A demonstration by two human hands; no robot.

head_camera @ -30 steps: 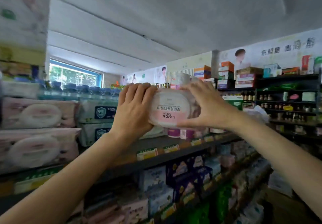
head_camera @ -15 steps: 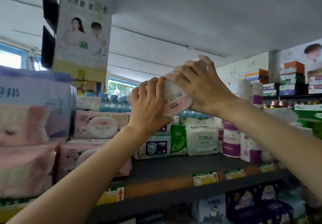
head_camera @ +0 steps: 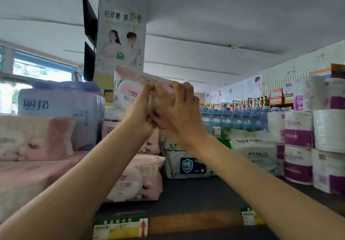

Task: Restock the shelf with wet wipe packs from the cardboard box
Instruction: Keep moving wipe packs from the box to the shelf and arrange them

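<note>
I hold one pink wet wipe pack (head_camera: 128, 92) with a white oval lid up at head height. My left hand (head_camera: 139, 109) grips its near side and my right hand (head_camera: 176, 108) curls over its right end, so much of the pack is hidden. It hovers just above a stack of matching pink packs (head_camera: 139, 181) on the dark top shelf (head_camera: 197, 196). I cannot tell whether it touches the stack. The cardboard box is out of view.
White-and-blue wipe packs (head_camera: 187, 165) lie right of the pink stack, with water bottles (head_camera: 235, 118) behind. Toilet roll packs (head_camera: 299, 146) fill the right end. Large tissue packs (head_camera: 37, 138) crowd the left. A hanging sign (head_camera: 121, 39) is overhead. Price labels (head_camera: 121, 227) line the shelf edge.
Both hands have carried the pack up and left over the pink stack and turned it, so its lid now faces me upright. The shelf looks closer.
</note>
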